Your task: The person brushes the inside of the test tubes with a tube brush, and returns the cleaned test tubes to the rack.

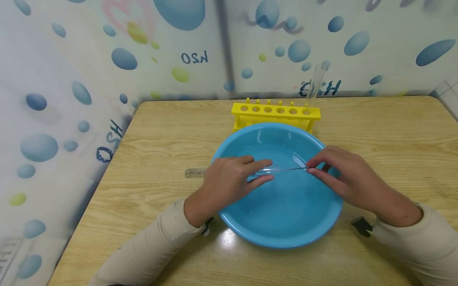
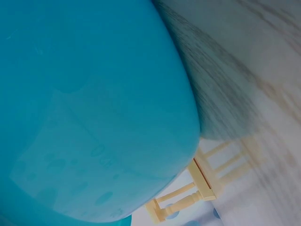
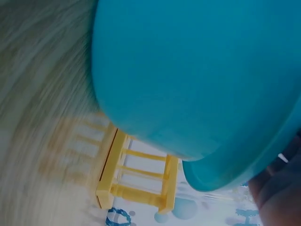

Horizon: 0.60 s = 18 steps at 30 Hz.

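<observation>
Over the blue basin (image 1: 279, 214), my left hand (image 1: 229, 178) holds a clear glass test tube (image 1: 269, 170) lying nearly level. Its mouth points right, past the thumb and fingertips. My right hand (image 1: 348, 176) pinches the thin wire handle of a test tube brush (image 1: 293, 169), which runs into that mouth. Greyish bristles (image 1: 195, 172) show at the tube's left end, beyond my left hand. The palm hides the middle of the tube. At the right wrist view's edge, part of my right hand (image 3: 282, 193) appears beside the basin rim; the left wrist view shows no hand.
Behind the basin stands a yellow test tube rack (image 1: 275, 111). Another glass test tube (image 1: 315, 85) leans upright at the rack's right end. Everything sits on a wooden table (image 1: 161, 131) against a wall with blue spots. The basin holds what looks like clear water.
</observation>
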Each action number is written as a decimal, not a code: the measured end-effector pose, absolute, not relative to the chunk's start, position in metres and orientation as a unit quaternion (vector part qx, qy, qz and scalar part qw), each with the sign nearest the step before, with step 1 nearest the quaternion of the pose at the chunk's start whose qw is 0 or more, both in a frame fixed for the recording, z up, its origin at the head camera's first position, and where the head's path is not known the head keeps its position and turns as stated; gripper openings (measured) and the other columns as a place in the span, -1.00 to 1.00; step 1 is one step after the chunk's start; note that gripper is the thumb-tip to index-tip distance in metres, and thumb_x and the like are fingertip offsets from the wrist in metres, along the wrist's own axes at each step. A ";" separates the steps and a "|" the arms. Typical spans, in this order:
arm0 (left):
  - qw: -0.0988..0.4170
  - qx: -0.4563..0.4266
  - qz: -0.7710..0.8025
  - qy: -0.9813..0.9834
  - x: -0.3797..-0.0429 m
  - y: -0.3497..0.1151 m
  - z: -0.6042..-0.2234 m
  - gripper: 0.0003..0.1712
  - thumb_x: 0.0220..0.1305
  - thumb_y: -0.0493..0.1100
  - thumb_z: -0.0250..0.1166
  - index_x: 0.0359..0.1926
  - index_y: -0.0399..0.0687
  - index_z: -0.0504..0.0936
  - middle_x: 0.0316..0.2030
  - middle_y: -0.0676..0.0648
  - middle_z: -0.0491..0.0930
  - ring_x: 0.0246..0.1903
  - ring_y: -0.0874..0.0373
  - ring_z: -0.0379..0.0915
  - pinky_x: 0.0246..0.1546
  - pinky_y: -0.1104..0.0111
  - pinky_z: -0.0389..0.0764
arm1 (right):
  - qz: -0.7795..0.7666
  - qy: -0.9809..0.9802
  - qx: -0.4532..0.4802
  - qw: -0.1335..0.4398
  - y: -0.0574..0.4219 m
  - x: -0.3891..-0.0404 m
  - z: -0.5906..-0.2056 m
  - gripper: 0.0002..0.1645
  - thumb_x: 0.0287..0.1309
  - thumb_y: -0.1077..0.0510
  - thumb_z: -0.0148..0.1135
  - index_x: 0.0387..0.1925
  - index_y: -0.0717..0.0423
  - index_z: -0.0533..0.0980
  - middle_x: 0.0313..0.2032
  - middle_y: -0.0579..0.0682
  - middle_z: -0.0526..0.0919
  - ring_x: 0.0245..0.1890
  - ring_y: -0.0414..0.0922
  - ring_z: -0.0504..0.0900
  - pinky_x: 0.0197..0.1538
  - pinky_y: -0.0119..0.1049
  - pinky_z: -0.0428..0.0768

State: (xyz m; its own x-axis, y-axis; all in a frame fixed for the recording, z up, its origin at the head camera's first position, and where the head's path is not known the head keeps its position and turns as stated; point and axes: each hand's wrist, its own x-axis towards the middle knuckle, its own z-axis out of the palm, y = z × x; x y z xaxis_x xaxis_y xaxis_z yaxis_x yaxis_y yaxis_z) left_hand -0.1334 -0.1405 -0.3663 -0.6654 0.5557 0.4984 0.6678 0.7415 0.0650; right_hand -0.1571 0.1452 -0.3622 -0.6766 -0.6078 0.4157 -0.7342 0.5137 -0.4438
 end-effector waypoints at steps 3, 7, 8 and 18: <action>0.226 -0.340 -0.122 -0.905 -0.133 -0.141 -0.366 -0.58 0.15 0.21 0.45 0.00 0.22 0.75 -0.51 0.12 0.67 -0.55 0.31 0.56 -0.64 0.53 0.33 | 0.333 -0.865 0.371 0.058 0.145 -0.157 -0.363 -0.62 -0.02 0.39 0.48 -0.16 0.01 0.62 -0.25 -0.22 0.67 -0.31 -0.35 0.60 -0.30 -0.47 0.65; 0.223 -0.342 -0.124 -0.904 -0.133 -0.141 -0.366 -0.57 0.16 0.20 0.44 0.02 0.22 0.75 -0.52 0.12 0.67 -0.55 0.31 0.56 -0.63 0.54 0.34 | 0.366 -0.860 0.356 0.014 0.144 -0.157 -0.362 -0.76 0.15 0.32 0.39 -0.19 0.00 0.61 -0.30 -0.19 0.70 -0.31 -0.35 0.61 -0.27 -0.47 0.66; 0.223 -0.342 -0.125 -0.904 -0.133 -0.141 -0.366 -0.57 0.16 0.20 0.45 0.02 0.22 0.75 -0.52 0.12 0.66 -0.56 0.31 0.55 -0.64 0.54 0.34 | 0.372 -0.860 0.350 0.007 0.144 -0.157 -0.362 -0.78 0.17 0.32 0.37 -0.18 0.00 0.60 -0.30 -0.18 0.70 -0.30 -0.35 0.61 -0.27 -0.47 0.65; 0.231 -0.345 -0.121 -0.902 -0.133 -0.141 -0.366 -0.59 0.14 0.20 0.46 0.00 0.24 0.75 -0.57 0.13 0.60 -0.60 0.33 0.47 -0.66 0.52 0.28 | 0.377 -0.868 0.323 -0.005 0.143 -0.157 -0.367 -0.76 0.21 0.31 0.35 -0.10 0.02 0.63 -0.22 -0.19 0.72 -0.26 -0.36 0.61 -0.21 -0.48 0.65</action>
